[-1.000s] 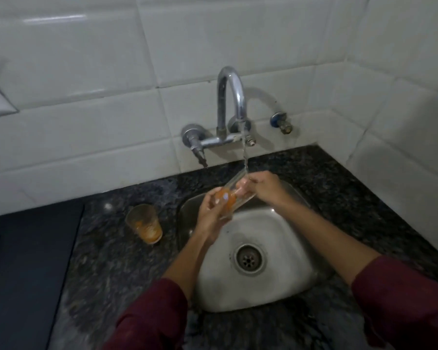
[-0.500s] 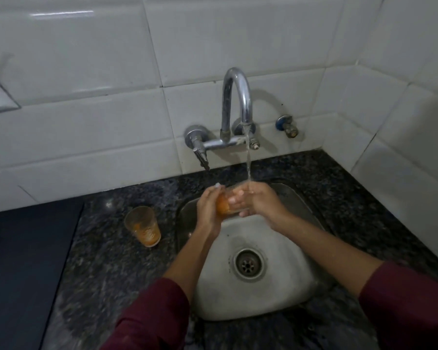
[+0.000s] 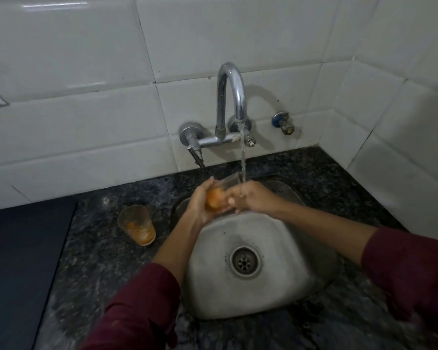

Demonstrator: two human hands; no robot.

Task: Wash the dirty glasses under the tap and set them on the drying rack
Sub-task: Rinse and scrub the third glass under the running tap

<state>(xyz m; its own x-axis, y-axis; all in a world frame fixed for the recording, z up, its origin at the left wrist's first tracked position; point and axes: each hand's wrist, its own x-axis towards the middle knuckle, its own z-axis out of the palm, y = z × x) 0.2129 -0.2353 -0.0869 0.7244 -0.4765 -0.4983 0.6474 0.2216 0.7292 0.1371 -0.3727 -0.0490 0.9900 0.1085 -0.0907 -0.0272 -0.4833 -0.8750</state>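
Note:
A clear glass [image 3: 219, 192] with orange residue in its base lies tilted between both hands above the steel sink [image 3: 283, 294]. My left hand [image 3: 199, 204] cups its orange base. My right hand [image 3: 252, 197] grips its rim end, fingers curled on it. Water runs from the curved chrome tap [image 3: 232, 97] onto the glass and my right hand. A second dirty glass [image 3: 137, 224] with orange dregs stands upright on the dark granite counter [image 3: 99, 261], left of the sink. No drying rack is in view.
White tiled walls meet in a corner at the right. A blue-capped valve [image 3: 283, 123] sticks out of the wall right of the tap. A dark flat surface [image 3: 18, 261] lies at the far left of the counter. The sink drain [image 3: 244, 261] is uncovered.
Both hands keep hold of the glass under the stream, turning and tilting it a little; it now lies flatter between them. The glass on the counter has not moved.

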